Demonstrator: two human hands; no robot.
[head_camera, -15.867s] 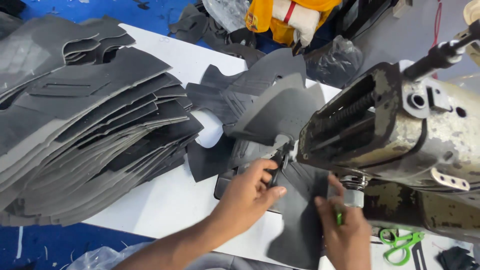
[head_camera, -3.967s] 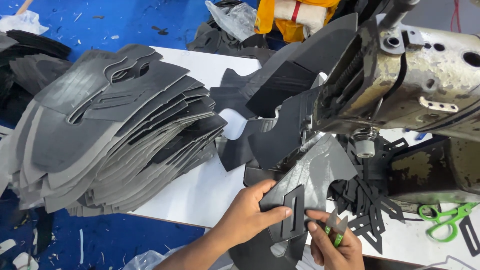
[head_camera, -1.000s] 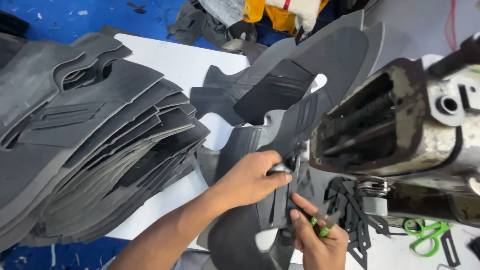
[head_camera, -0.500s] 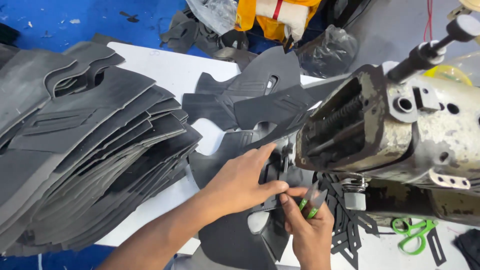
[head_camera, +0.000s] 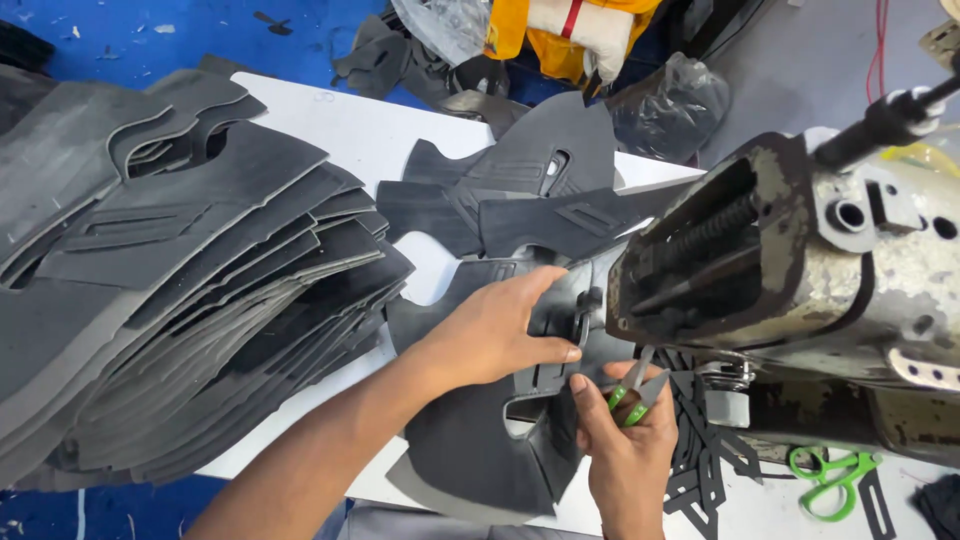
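Observation:
My left hand (head_camera: 497, 335) lies flat on a dark grey cut shoe-upper piece (head_camera: 480, 450), pressing it on the white table (head_camera: 350, 130) beside the head of a worn sewing machine (head_camera: 800, 270). My right hand (head_camera: 628, 440) grips small green-handled thread snips (head_camera: 632, 385) with the blades pointing up under the machine head, and its thumb touches the same grey piece. Two more grey pieces (head_camera: 520, 195) lie fanned out just beyond my left hand.
A tall fanned stack of grey cut pieces (head_camera: 170, 290) fills the left of the table. Green-handled scissors (head_camera: 830, 480) and black offcut strips (head_camera: 700, 440) lie at the right front. Bags and yellow cloth (head_camera: 560, 30) sit behind on the blue floor (head_camera: 120, 30).
My left hand has slid slightly right along the grey piece toward the machine. My right hand with the snips stays under the machine head, raised a little.

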